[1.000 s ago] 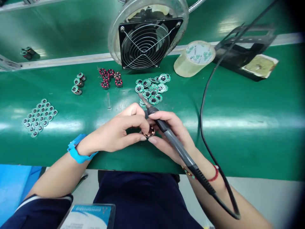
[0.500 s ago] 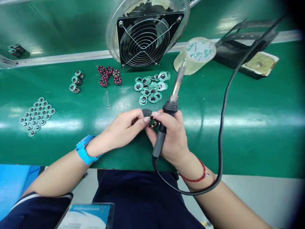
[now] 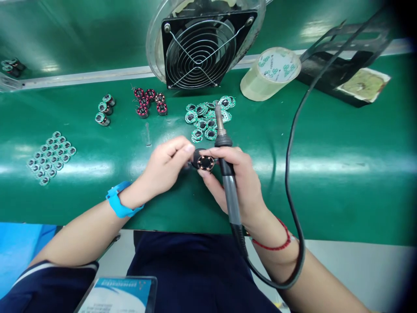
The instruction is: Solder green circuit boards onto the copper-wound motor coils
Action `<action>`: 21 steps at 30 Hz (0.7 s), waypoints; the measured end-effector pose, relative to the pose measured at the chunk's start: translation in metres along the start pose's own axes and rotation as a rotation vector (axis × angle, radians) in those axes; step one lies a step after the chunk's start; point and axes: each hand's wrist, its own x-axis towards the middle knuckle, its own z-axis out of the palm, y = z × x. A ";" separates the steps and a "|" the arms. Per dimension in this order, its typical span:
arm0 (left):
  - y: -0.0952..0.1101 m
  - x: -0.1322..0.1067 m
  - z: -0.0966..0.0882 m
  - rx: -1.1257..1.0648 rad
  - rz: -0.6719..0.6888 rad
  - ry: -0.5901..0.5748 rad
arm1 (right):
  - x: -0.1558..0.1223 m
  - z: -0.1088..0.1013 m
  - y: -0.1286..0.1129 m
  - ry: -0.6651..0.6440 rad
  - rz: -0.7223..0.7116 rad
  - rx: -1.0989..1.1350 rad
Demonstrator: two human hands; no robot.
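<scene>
My right hand [image 3: 239,182] grips a black soldering iron [image 3: 228,182], tip pointing away toward a heap of round green circuit boards [image 3: 208,115]. The same hand's fingertips pinch a small round coil part [image 3: 205,162] with copper windings, its face turned up. My left hand [image 3: 166,167] meets it from the left, thumb and forefinger closed on the part's left edge. Both hands hover just above the green belt [image 3: 325,165]. The iron's black cable [image 3: 293,174] loops off to the right.
A caged fan [image 3: 203,48] stands behind the hands. A tape roll [image 3: 270,74] and a black iron stand with sponge [image 3: 358,78] sit at back right. Red-wound coils [image 3: 150,102], three dark coils [image 3: 104,111] and rows of green boards [image 3: 50,158] lie to the left.
The soldering iron swung from pointing far-left, to upright toward the tape roll, to now pointing at the board heap. The coil part has been turned face up between both hands.
</scene>
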 end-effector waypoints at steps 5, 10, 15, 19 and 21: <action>0.003 0.003 -0.008 -0.127 -0.141 0.095 | 0.001 -0.003 0.002 -0.035 -0.040 -0.052; 0.006 0.002 -0.003 -0.029 -0.148 -0.122 | 0.000 -0.002 0.005 -0.119 -0.066 -0.076; -0.003 0.009 -0.008 -0.159 -0.223 0.104 | -0.001 -0.005 0.014 -0.063 0.017 -0.028; -0.008 0.016 -0.018 -0.131 -0.164 0.219 | 0.000 -0.001 0.023 -0.032 0.077 0.027; -0.009 0.020 -0.020 -0.043 -0.142 0.160 | 0.001 0.002 0.026 -0.105 0.096 0.020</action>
